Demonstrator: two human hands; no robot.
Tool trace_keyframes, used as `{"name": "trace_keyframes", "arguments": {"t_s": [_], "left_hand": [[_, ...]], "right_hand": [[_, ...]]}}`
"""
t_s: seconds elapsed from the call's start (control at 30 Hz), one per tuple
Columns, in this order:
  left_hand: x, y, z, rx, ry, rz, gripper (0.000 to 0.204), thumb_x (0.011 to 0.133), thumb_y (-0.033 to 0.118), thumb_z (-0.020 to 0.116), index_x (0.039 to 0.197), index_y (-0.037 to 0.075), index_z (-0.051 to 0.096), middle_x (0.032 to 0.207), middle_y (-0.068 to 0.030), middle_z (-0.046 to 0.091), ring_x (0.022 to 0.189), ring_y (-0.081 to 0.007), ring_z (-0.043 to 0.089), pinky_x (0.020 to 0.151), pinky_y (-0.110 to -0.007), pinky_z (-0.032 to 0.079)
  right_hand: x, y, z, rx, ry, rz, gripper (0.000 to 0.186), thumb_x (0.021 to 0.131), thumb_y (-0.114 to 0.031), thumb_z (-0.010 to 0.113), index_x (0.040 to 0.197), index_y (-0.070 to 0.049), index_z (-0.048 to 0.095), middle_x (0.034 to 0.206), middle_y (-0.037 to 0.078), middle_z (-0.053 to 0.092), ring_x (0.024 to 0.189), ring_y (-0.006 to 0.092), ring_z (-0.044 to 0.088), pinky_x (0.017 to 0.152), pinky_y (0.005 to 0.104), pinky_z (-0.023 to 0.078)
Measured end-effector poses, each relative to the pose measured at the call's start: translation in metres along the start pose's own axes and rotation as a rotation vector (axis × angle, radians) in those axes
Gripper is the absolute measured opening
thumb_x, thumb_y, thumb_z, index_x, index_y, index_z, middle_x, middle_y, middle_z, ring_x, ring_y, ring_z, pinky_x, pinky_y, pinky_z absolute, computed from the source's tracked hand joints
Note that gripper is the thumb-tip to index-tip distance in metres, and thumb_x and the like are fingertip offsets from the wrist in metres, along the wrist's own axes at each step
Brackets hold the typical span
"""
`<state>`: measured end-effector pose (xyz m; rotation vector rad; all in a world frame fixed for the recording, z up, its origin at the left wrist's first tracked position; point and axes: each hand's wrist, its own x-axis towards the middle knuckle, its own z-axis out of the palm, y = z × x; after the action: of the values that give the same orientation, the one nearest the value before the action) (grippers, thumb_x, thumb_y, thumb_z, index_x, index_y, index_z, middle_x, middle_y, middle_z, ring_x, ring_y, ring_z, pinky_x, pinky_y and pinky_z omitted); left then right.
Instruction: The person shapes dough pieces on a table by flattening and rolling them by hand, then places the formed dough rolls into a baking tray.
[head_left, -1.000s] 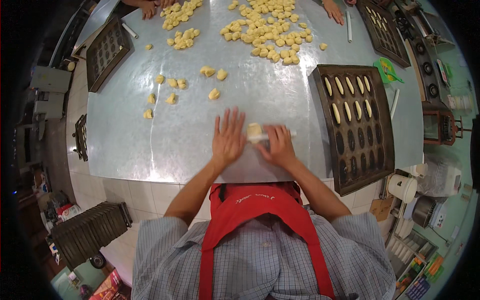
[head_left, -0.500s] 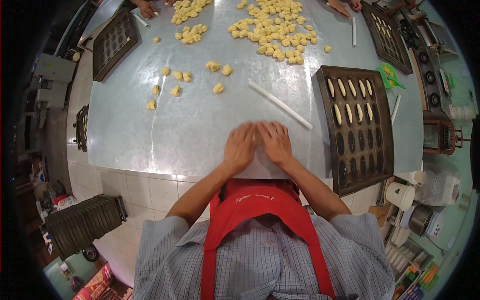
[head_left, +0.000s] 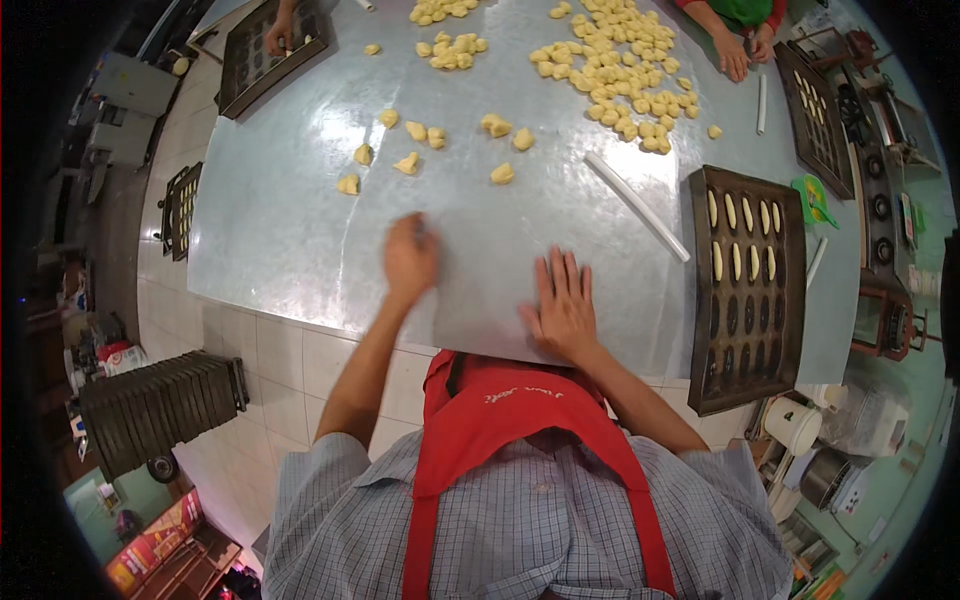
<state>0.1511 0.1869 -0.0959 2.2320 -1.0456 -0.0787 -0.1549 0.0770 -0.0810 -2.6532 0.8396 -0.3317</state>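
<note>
Glossy steel table, flat open right hand, blurred left hand, grip unclear, near lumpy dough pieces

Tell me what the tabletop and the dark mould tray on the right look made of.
Tabletop: apparently stainless steel sheet, brushed, with a dull grey sheen and soft light reflections. Mould tray: probably dark cast or coated metal, matte brown-black, with rigid oval cavities; exact metal unclear.
</note>
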Motion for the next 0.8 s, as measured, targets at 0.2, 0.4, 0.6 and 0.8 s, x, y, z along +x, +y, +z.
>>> {"name": "trace_keyframes", "arguments": {"t_s": [0.2,0.4,0.6,0.8], "left_hand": [[0.114,-0.143,-0.069,0.298,0.312,0.005,0.047,0.098,0.026,0.077,0.133,-0.003,0.069,0.117,-0.0220,0.075,0.106,-0.0391,0.071,0.095,-0.047,0.057],[0.096,-0.047,-0.057,-0.055,0.019,-0.223,0.031,0.096,0.023,0.082,0.114,0.001,0.071,0.091,-0.0146,0.077,0.080,-0.0284,0.073,0.077,-0.040,0.059],[0.028,-0.001,-0.019,-0.287,-0.137,-0.239,0.033,0.095,0.017,0.087,0.117,0.003,0.067,0.087,-0.0084,0.075,0.075,-0.0153,0.069,0.071,-0.033,0.057],[-0.022,0.074,-0.008,-0.506,-0.210,-0.259,0.021,0.100,0.006,0.083,0.111,-0.003,0.067,0.098,-0.0058,0.069,0.087,-0.0131,0.066,0.076,-0.029,0.058]], "right_hand": [[0.077,0.003,-0.017,-0.120,0.094,-0.045,0.086,0.095,-0.046,0.077,0.164,-0.002,0.049,0.168,0.027,0.044,0.158,0.0476,0.038,0.128,0.0698,0.026],[0.041,0.013,-0.008,0.201,0.081,-0.008,0.074,0.093,-0.042,0.081,0.148,0.000,0.058,0.148,0.021,0.058,0.134,0.0413,0.054,0.113,0.0574,0.041],[-0.012,0.053,-0.028,0.216,0.084,-0.002,0.040,0.091,-0.022,0.083,0.128,-0.007,0.075,0.125,0.013,0.070,0.120,0.0377,0.064,0.102,0.0522,0.051],[-0.023,0.135,-0.098,0.451,0.433,0.342,0.020,0.101,-0.015,0.077,0.118,-0.005,0.080,0.107,0.016,0.074,0.099,0.0363,0.073,0.088,0.0472,0.059]]}}
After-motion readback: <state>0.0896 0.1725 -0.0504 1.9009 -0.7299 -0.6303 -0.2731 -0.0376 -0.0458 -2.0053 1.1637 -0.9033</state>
